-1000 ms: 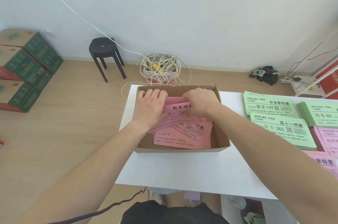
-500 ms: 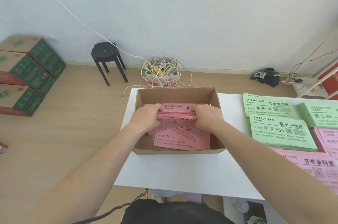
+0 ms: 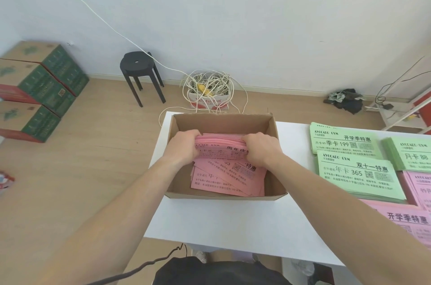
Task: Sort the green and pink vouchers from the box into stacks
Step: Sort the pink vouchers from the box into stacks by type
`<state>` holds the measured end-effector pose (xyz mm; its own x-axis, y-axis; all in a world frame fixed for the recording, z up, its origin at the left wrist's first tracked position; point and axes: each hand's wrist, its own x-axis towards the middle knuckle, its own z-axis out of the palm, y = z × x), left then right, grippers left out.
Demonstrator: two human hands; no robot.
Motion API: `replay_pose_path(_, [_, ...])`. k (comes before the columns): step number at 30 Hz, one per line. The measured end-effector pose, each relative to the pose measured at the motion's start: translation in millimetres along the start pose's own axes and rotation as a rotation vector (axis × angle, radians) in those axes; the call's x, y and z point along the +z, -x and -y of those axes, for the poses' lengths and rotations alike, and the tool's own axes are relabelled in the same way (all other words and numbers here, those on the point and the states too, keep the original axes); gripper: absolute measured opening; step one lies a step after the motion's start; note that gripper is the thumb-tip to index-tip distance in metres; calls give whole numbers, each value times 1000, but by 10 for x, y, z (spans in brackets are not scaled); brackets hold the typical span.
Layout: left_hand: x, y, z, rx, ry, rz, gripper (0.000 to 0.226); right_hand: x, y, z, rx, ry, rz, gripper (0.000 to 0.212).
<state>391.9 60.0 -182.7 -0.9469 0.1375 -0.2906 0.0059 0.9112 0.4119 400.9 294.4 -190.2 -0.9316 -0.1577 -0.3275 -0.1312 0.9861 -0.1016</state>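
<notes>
My left hand (image 3: 183, 146) grips the left end of a thick pink bundle (image 3: 221, 142), fingers curled over its top. My right hand (image 3: 262, 149) grips the right end the same way. My thumbs are hidden under the paper.

A second ago both hands were pushed down at the far end of the box (image 3: 224, 121), still gathering. Half a second ago they had closed on the bundle. Now it has come up a little and tipped toward me, so its far long edge shows as a band of thin sheet edges. I judge the gathering done and the lift out begun.

The bundle is still inside the box, near the far wall, above the loose vouchers (image 3: 221, 182). It is many sheets deep, edges fairly even, with black print on the top face that my hands partly cover. Thin paper like this could fan out if my grip slackens.

The loose vouchers lie askew on the box floor, all pink; I see no green in there. The box sits on the table (image 3: 233, 221). To its right lie the green stacks (image 3: 356, 175), with the pink stacks (image 3: 408, 219) nearer me. I expect this bundle belongs with the pink.
</notes>
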Motion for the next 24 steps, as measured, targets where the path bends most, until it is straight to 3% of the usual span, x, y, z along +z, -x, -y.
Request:
replay_pose_path(8, [83,11,-6,-84,102,-2,30,-7,-26,-31,43,-109,43,30])
replay_pose_path(12, [101,-28,-65,-95,253,-33,36,-19,-44,23,20,-231,-22,18])
replay_pose_path(16, [131,-15,-63,-95,229,-27,40,2,-14,31,2,-117,-3,30])
replay_pose_path(24, [162,3,-33,-112,210,-52,33,36,54,10,26,-81,-40,30])
